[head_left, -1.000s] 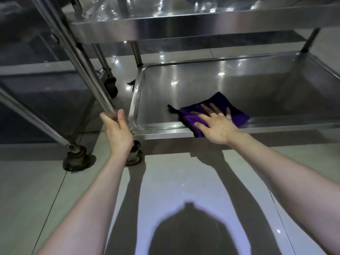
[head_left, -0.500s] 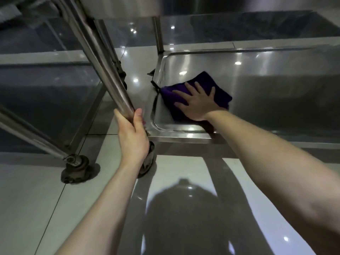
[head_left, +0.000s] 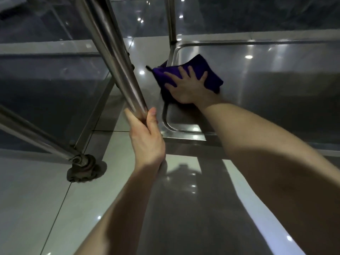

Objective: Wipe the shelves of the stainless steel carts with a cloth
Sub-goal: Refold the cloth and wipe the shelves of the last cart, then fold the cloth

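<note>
the right hand (head_left: 187,87) presses flat, fingers spread, on the purple cloth (head_left: 206,74) at the left edge of the bottom shelf (head_left: 257,100), while the left hand (head_left: 147,137) grips the cart leg (head_left: 117,57).

The left arm comes up from the near edge, forearm bare and wrist straight. The left hand (head_left: 146,137) grips a post (head_left: 117,57): its fingers (head_left: 129,115) curl round the left side and the thumb lies up along the right side, tip uppermost. The right arm comes in from the near right, bare, and reaches far and left across the view. The right hand (head_left: 185,87) lies palm down on a cloth (head_left: 213,80), fingers straight, spread and pointing far, wrist bent slightly back.
</note>
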